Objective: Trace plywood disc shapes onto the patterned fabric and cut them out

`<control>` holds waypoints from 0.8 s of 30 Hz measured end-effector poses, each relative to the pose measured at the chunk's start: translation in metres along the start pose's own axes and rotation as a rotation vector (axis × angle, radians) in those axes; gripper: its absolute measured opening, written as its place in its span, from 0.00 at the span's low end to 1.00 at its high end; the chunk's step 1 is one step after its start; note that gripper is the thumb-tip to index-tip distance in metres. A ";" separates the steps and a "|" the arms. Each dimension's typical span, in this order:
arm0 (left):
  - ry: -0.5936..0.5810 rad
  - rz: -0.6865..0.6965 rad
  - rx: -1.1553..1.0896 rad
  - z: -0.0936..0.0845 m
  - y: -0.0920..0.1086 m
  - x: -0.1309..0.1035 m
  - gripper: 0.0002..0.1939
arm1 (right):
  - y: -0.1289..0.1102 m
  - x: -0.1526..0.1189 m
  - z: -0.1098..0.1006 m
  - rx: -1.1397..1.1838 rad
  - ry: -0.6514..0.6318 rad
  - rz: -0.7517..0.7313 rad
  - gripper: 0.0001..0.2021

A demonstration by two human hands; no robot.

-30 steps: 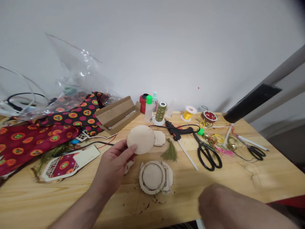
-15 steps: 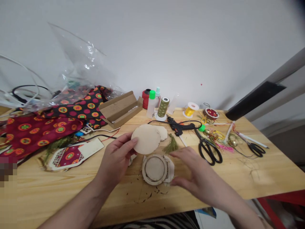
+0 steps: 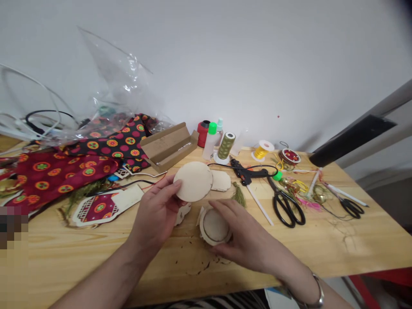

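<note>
Head view shows the wooden disc (image 3: 194, 182) already off the table (image 3: 164, 268), pinched in the left hand (image 3: 156, 208), while the wooden ring (image 3: 203, 227) lies there unlifted beneath the right hand (image 3: 246, 234), fingers curved wide, their grip impossible to tell.

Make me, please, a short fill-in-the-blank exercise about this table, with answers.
The wooden disc is in the ____ hand.
A silvery band is on the ____ wrist.
The scissors nearest the glue gun have ____ handles.
The open box is brown ____.

Missing words: left; right; black; cardboard.
</note>
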State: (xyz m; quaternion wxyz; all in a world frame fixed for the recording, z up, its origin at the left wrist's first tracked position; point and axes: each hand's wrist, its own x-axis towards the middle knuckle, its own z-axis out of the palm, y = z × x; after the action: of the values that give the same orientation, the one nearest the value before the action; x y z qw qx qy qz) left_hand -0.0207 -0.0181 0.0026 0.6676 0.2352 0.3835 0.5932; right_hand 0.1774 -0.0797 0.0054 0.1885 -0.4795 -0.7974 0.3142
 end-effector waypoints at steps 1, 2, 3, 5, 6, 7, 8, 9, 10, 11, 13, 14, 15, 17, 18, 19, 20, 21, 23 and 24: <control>0.004 0.003 -0.005 0.000 0.000 0.000 0.08 | 0.002 0.000 -0.002 0.054 0.035 0.023 0.41; 0.011 0.005 -0.009 0.000 0.001 0.000 0.08 | 0.005 0.000 -0.004 0.118 0.072 0.054 0.41; 0.017 0.005 -0.012 0.000 0.001 0.000 0.08 | 0.009 0.001 -0.006 0.196 0.109 0.092 0.41; 0.026 -0.002 -0.010 0.001 0.003 0.000 0.08 | 0.016 0.004 -0.010 0.406 0.182 0.157 0.40; 0.031 -0.006 -0.007 0.001 0.003 0.000 0.08 | 0.020 0.005 -0.012 0.536 0.217 0.172 0.40; 0.036 -0.009 -0.005 0.002 0.003 0.000 0.08 | 0.023 0.007 -0.014 0.674 0.254 0.173 0.38; 0.038 -0.010 0.000 0.002 0.004 0.000 0.08 | 0.024 0.008 -0.017 0.810 0.292 0.165 0.36; 0.036 -0.011 0.010 0.001 0.003 -0.001 0.08 | 0.025 0.008 -0.021 0.932 0.328 0.150 0.34; 0.027 -0.018 0.029 0.001 0.003 -0.001 0.08 | 0.025 0.007 -0.025 1.030 0.364 0.136 0.32; 0.006 -0.036 0.062 0.000 0.002 -0.002 0.08 | 0.024 0.005 -0.030 1.095 0.400 0.129 0.31; -0.065 -0.106 0.171 -0.001 -0.002 -0.003 0.10 | 0.021 0.000 -0.041 1.110 0.482 0.126 0.32; -0.113 -0.160 0.246 -0.001 -0.004 -0.005 0.11 | 0.018 -0.002 -0.046 1.070 0.523 0.129 0.34; -0.164 -0.222 0.330 -0.001 -0.006 -0.006 0.11 | 0.016 -0.005 -0.052 1.009 0.560 0.133 0.37; -0.288 -0.331 0.505 0.000 -0.011 -0.010 0.11 | 0.013 -0.009 -0.061 0.880 0.606 0.140 0.40; -0.365 -0.364 0.604 0.001 -0.013 -0.012 0.11 | 0.011 -0.010 -0.065 0.829 0.620 0.142 0.40; -0.454 -0.383 0.705 0.002 -0.014 -0.014 0.10 | 0.009 -0.011 -0.068 0.798 0.627 0.139 0.41; -0.549 -0.389 0.802 0.002 -0.015 -0.016 0.09 | 0.007 -0.010 -0.070 0.796 0.632 0.131 0.41; -0.644 -0.389 0.895 0.003 -0.015 -0.018 0.09 | 0.005 -0.010 -0.071 0.824 0.627 0.123 0.40; -0.801 -0.394 1.052 0.003 -0.013 -0.021 0.09 | 0.004 -0.009 -0.069 0.948 0.560 0.125 0.35; -0.856 -0.394 1.112 0.002 -0.012 -0.022 0.09 | 0.005 -0.010 -0.066 1.013 0.497 0.143 0.32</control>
State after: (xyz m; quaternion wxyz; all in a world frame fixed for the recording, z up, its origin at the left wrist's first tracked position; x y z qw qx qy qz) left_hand -0.0113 -0.0415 -0.0003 0.6353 0.6776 0.3688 0.0354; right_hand 0.2247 -0.0655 0.0504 0.5551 -0.4417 -0.4444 0.5470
